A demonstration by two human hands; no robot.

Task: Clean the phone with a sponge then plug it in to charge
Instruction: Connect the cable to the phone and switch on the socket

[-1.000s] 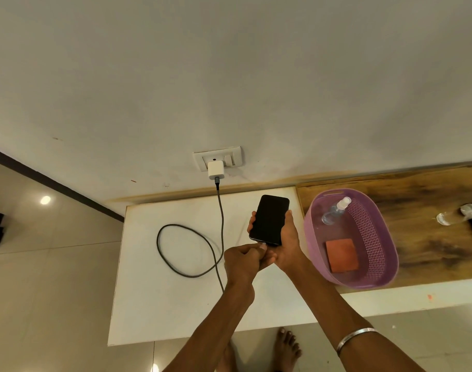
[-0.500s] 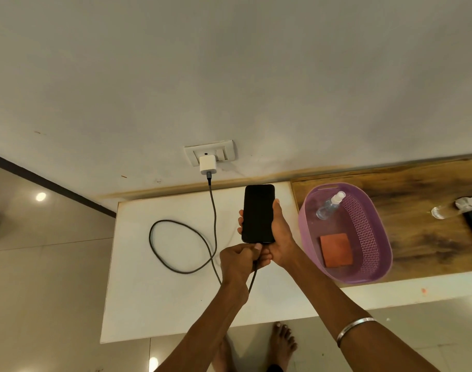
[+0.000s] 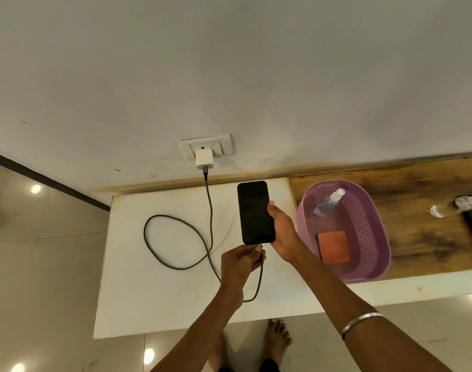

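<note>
The phone (image 3: 255, 212) is held screen-up just above the white surface (image 3: 154, 299), directly below the wall socket (image 3: 206, 148), with the right hand (image 3: 280, 232) wrapped round its right edge and lower corner, thumb lying on the glass. The left hand (image 3: 239, 265) pinches the plug end of the charging cable (image 3: 175, 237) right at the phone's bottom edge, so the step in hand looks to be seating the connector. To do it well, the right hand should brace the phone steady while the left keeps the plug in line with the phone's long axis and pushes straight in, not at a slant; the slack looping below the left wrist should stay loose so it does not tug the plug sideways. The cable's far end already sits in the white adapter (image 3: 204, 159) at the socket. The sponge (image 3: 333, 247) lies in the purple basket (image 3: 363, 275), to the right of the phone, beside a spray bottle (image 3: 329, 202), so cleaning seems finished. Whether the plug is fully home cannot be told: the left fingertips cover the port. The screen is dark, showing no charging sign. Whether the socket switch is on is too small to read, and the items at the far right are cut off by the frame.
</note>
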